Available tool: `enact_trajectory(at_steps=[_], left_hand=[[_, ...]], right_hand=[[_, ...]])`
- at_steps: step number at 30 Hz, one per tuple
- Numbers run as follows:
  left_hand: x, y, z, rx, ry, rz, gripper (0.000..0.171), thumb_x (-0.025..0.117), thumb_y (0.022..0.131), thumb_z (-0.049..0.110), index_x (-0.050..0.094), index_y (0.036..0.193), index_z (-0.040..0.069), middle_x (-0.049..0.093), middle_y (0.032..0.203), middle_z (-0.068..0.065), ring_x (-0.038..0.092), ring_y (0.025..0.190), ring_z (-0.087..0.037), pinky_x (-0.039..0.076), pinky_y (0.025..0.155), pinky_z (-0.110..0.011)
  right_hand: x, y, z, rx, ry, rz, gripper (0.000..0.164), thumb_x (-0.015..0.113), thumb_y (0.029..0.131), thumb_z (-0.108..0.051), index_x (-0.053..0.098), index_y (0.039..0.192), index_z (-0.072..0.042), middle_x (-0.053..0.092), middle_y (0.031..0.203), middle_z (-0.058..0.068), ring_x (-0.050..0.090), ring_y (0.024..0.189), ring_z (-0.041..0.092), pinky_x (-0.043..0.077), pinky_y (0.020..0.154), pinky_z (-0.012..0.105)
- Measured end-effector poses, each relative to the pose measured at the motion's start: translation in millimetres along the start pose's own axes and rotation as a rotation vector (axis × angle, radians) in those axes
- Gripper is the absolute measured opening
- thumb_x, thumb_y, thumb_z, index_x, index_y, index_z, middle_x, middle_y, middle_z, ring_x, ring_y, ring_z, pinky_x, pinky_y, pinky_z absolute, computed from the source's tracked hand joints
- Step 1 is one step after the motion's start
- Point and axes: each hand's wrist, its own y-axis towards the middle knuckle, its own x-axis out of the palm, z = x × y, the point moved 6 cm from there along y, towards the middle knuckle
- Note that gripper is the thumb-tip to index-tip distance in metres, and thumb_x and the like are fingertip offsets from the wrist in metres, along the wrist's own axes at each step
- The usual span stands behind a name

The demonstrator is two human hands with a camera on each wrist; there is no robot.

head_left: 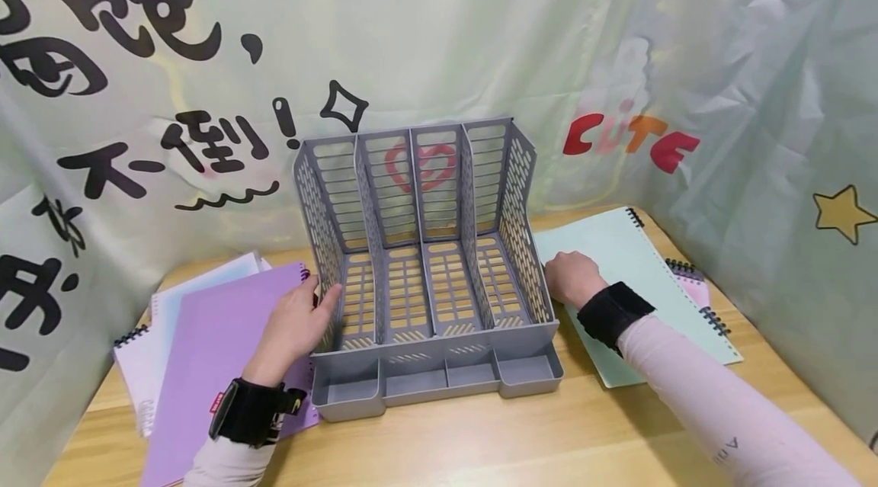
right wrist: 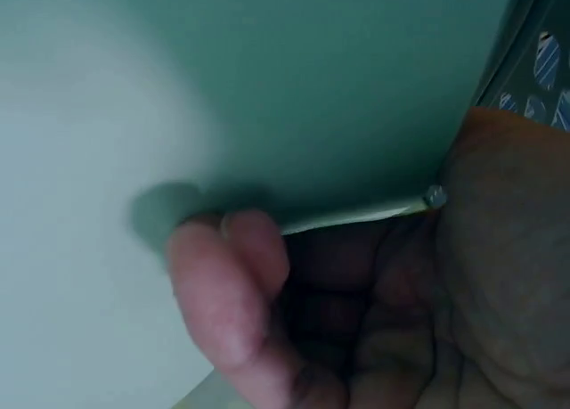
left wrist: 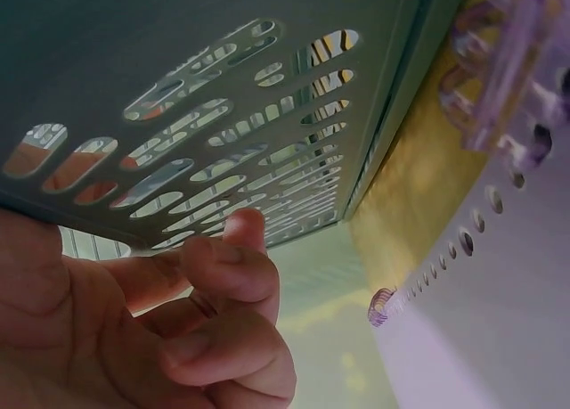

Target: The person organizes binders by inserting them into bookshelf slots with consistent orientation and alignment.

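A grey desktop file organizer [head_left: 439, 338] with upright dividers stands in the middle of the head view. My left hand [head_left: 295, 323] holds its left side wall, the thumb over the wall; in the left wrist view its curled fingers [left wrist: 227, 355] are beside the slotted panel [left wrist: 223, 142]. Along the organizer's right side, my right hand [head_left: 575, 278] grips the left edge of a pale green spiral notebook [head_left: 631, 281]. The right wrist view shows curled fingertips at the edge of the green cover [right wrist: 294, 88]; the thumb is hidden there.
Left of the organizer, a purple notebook [head_left: 219, 350] overlaps white and pale blue notebooks [head_left: 140, 365]. More spiral notebooks, one pinkish [head_left: 696, 289], stick out from under the green one. A printed cloth [head_left: 439, 30] hangs behind the wooden table [head_left: 480, 441].
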Motion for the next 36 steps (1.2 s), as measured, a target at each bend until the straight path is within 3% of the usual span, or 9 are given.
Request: enact_trajectory(at_steps=[4, 8, 15, 22, 29, 32, 36], left_hand=[[-2.3, -0.4, 0.7, 0.005, 0.013, 0.002, 0.08, 0.031, 0.101, 0.054, 0.03, 0.145, -0.012, 0.04, 0.137, -0.034, 0.036, 0.125, -0.048, 0.028, 0.101, -0.057], [-1.6, 0.5, 2.8, 0.018, 0.014, -0.001, 0.082, 0.029, 0.101, 0.056, 0.03, 0.145, -0.013, 0.041, 0.136, -0.035, 0.038, 0.124, -0.049, 0.03, 0.1, -0.057], [-1.8, 0.2, 0.7, 0.008, 0.007, 0.001, 0.075, 0.034, 0.102, 0.049, 0.029, 0.146, -0.012, 0.041, 0.136, -0.034, 0.038, 0.124, -0.048, 0.03, 0.1, -0.057], [0.4, 1.6, -1.6, 0.025, 0.012, -0.002, 0.081, 0.032, 0.101, 0.055, 0.028, 0.146, -0.012, 0.041, 0.137, -0.034, 0.038, 0.124, -0.048, 0.03, 0.1, -0.057], [-0.1, 2.2, -3.3, 0.01, 0.011, -0.014, 0.082, 0.03, 0.1, 0.057, 0.028, 0.147, -0.011, 0.039, 0.139, -0.033, 0.037, 0.124, -0.048, 0.03, 0.1, -0.057], [-0.7, 2.7, -2.7, 0.011, 0.021, -0.012, 0.084, 0.028, 0.099, 0.06, 0.03, 0.146, -0.01, 0.041, 0.138, -0.033, 0.039, 0.123, -0.049, 0.031, 0.099, -0.057], [-0.6, 2.1, -2.7, 0.01, 0.027, -0.012, 0.074, 0.032, 0.102, 0.05, 0.031, 0.146, -0.01, 0.041, 0.137, -0.033, 0.039, 0.122, -0.05, 0.031, 0.099, -0.057]], right_hand=[[-0.3, 3.2, 0.3, 0.02, -0.023, -0.03, 0.028, 0.051, 0.087, -0.002, 0.059, 0.061, -0.005, 0.061, 0.067, 0.014, 0.06, 0.057, 0.031, 0.05, 0.047, 0.041], [0.4, 4.3, 7.4, 0.012, -0.04, -0.028, 0.026, 0.053, 0.085, -0.001, 0.056, 0.059, -0.006, 0.056, 0.062, 0.012, 0.057, 0.055, 0.029, 0.049, 0.048, 0.041], [-2.2, 5.3, 8.1, -0.07, -0.028, -0.002, 0.029, 0.052, 0.086, -0.002, 0.05, 0.058, -0.009, 0.049, 0.057, 0.006, 0.054, 0.051, 0.025, 0.047, 0.048, 0.039], [-21.3, -1.0, -5.5, -0.251, 0.026, 0.16, 0.027, 0.06, 0.079, -0.002, 0.046, 0.059, -0.013, 0.047, 0.054, 0.003, 0.052, 0.048, 0.022, 0.047, 0.045, 0.041], [-29.8, -2.7, 5.7, -0.096, 0.054, 0.071, 0.025, 0.05, 0.083, -0.002, 0.045, 0.059, -0.01, 0.046, 0.058, 0.006, 0.047, 0.049, 0.025, 0.044, 0.045, 0.042], [-36.3, -6.7, 10.6, -0.087, 0.037, 0.077, 0.024, 0.05, 0.082, -0.002, 0.045, 0.06, -0.01, 0.048, 0.059, 0.007, 0.047, 0.048, 0.027, 0.044, 0.046, 0.044], [-44.7, -14.3, 19.4, -0.067, 0.017, 0.09, 0.031, 0.05, 0.086, -0.008, 0.045, 0.056, -0.013, 0.048, 0.057, 0.007, 0.049, 0.049, 0.028, 0.045, 0.047, 0.049]])
